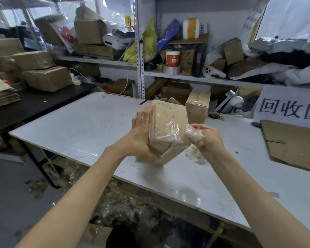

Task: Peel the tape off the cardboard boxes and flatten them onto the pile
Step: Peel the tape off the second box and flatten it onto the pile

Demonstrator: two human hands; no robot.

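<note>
The left hand holds a small brown cardboard box in the air above the white rectangular table. Its fingers lie together along the left face of the box and its thumb goes around the lower corner. The box is tilted, with its open flaps at 12 o'clock. At 3 o'clock from the box, the right hand pinches a wad of crumpled clear tape between thumb and fingers, just beside the box's right edge. A taped brown carton stands on the table at 1 o'clock. Flattened brown cardboard lies at 3 o'clock, near the table's end.
</note>
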